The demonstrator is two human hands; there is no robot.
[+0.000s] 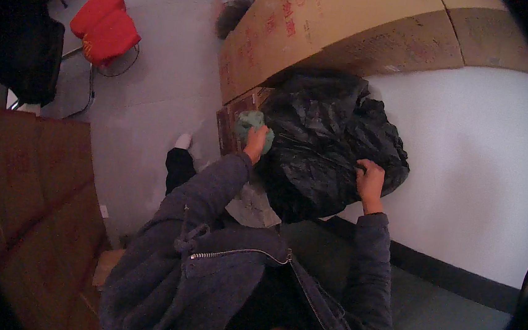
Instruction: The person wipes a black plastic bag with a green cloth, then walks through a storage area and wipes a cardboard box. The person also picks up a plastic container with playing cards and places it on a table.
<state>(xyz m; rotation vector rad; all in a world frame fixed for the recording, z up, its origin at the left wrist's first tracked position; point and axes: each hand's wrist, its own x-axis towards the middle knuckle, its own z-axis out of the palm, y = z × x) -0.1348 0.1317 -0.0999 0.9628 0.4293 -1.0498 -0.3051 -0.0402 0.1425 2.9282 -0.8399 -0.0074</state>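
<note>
A big black plastic bag [316, 126] lies bunched up in front of me, beside the cardboard boxes. My left hand [255, 142] is closed on a crumpled pale green bundle [252, 120] at the bag's left edge. The bundle looks like cloth or thin plastic; I cannot make out which. On the right, my right hand [370, 182] has its fingers curled on the black plastic and pinches a fold. The bag's contents and opening do not show.
Large cardboard cartons [349, 23] stand along the far side, with more brown cartons [32, 190] at left. A chair with a red cover [106, 25] stands far left. At right is a white wall [463, 156]. Below the bag lies whitish sheeting [251, 206].
</note>
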